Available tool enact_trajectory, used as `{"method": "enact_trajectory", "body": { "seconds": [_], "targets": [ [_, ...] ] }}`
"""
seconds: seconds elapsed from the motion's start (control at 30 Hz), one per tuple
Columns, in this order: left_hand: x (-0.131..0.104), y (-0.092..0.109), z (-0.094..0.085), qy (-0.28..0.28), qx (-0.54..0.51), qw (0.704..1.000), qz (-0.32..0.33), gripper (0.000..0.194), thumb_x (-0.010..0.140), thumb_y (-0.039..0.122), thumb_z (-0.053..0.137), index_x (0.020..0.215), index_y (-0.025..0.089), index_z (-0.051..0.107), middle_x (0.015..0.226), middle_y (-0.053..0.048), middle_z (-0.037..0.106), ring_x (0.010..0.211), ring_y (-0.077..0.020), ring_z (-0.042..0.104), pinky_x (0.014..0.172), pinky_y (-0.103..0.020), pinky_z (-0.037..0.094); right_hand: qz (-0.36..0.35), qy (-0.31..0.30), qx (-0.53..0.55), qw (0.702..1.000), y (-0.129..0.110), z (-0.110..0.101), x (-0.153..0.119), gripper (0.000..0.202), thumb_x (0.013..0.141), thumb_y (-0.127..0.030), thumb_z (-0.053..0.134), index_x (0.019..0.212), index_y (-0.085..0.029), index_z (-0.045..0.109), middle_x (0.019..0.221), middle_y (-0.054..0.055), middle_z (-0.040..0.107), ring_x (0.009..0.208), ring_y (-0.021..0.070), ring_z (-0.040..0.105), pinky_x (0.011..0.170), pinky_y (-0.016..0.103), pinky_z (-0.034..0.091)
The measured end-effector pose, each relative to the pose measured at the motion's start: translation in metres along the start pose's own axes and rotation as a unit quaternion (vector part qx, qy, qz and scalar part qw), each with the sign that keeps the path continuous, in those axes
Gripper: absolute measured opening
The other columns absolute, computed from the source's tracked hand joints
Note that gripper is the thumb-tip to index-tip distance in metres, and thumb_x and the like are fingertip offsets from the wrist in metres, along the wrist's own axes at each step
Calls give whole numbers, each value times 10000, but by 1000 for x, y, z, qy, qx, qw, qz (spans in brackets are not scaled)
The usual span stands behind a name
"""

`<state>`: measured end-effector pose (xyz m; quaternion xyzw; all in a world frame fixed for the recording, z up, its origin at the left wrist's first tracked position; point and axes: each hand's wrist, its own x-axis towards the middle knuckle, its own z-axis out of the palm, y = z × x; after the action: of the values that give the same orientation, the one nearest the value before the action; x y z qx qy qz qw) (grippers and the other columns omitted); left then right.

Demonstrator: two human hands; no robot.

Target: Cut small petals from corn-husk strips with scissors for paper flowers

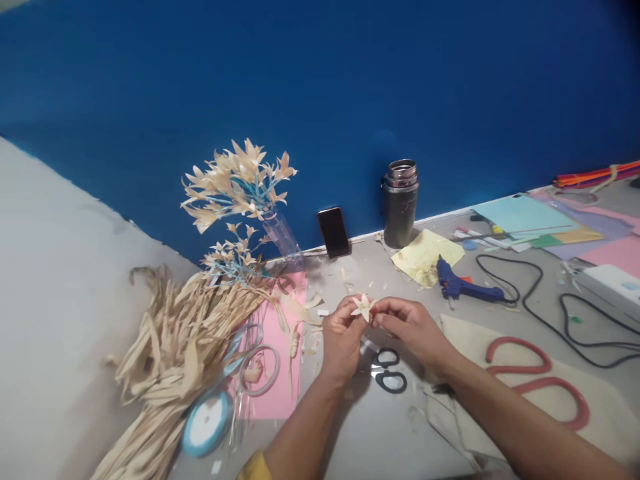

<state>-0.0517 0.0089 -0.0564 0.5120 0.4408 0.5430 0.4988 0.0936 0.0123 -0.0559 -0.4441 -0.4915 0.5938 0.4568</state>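
Note:
Between my two hands is a small cream-coloured flower (364, 308) with pointed petals, looking like dried husk. My left hand (344, 333) is closed around the flower's base, its fingers partly hidden behind the petals. My right hand (407, 327) has its thumb and fingers pinched together at the flower's right side; whether they grip a petal or only touch it I cannot tell. Below the hands on the table lie black-handled scissors (389, 370). Similar flowers on blue stems form a bouquet (240, 177) in a clear vase (284, 237), with a smaller flower bunch (235, 257) below it.
Dried husks (185, 340) pile up at left beside a blue ribbon roll (206, 423) and pink paper (280, 393). A phone (333, 231) and a flask (400, 207) stand by the wall. Rightward lie a blue glue gun (467, 287), black cord (537, 293) and large red-handled scissors (550, 387).

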Motion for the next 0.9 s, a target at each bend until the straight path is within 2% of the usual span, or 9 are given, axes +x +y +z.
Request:
{"method": "enact_trajectory", "body": {
  "seconds": [0.13,0.23,0.37,0.47,0.63,0.7,0.8,0.9],
  "targets": [
    [-1,-3,0,3,-11,1000,-14,164,800,308,699,898,200,774,1030,-77,671,1001,-219,604,891,-313,457,11,-13,19,1000,-1,-1,0,162,774,-301,640,827,-168,718,723,-9,648,550,97,444,531,233,331],
    [-2,-5,0,-1,11,1000,-14,183,816,308,678,932,199,769,1007,-76,664,977,-218,600,865,-310,460,12,-15,25,999,-1,0,0,177,775,-336,669,807,-166,705,696,-18,626,557,95,438,536,231,334],
    [-2,-7,0,17,29,999,21,95,808,257,673,801,194,743,932,-59,632,909,-195,583,819,-289,453,17,-32,32,999,-2,1,-2,203,759,-366,691,743,-164,680,660,-23,605,560,104,453,538,235,344],
    [-2,-5,1,24,18,999,21,93,766,249,707,697,188,702,869,-48,610,864,-187,569,785,-280,451,22,-34,34,999,-2,1,-2,184,756,-351,692,749,-167,676,668,-25,600,574,108,462,545,235,345],
    [0,0,2,5,-26,1000,-4,132,722,247,746,638,177,671,784,-30,593,763,-156,549,705,-259,446,22,-45,34,998,-2,1,-3,180,755,-343,686,741,-164,682,667,-23,595,570,104,453,540,231,342],
    [1,1,2,3,-51,998,-36,121,686,250,778,686,169,689,768,-24,600,713,-141,546,669,-251,448,23,-50,34,998,-2,0,-3,195,748,-354,700,722,-162,680,662,-15,601,584,113,472,545,233,352],
    [2,-1,1,8,-104,990,-98,236,618,272,831,769,152,697,741,-13,616,622,-117,536,605,-241,442,24,-53,31,998,-2,0,-3,210,742,-366,721,721,-161,681,673,-2,617,616,131,502,553,241,370],
    [2,-4,0,10,-153,982,-113,269,570,258,859,726,144,673,750,-13,636,626,-112,554,600,-233,442,23,-57,30,998,-3,-1,-4,218,750,-380,726,748,-166,686,698,5,628,639,143,518,570,252,390]
  ]
}}
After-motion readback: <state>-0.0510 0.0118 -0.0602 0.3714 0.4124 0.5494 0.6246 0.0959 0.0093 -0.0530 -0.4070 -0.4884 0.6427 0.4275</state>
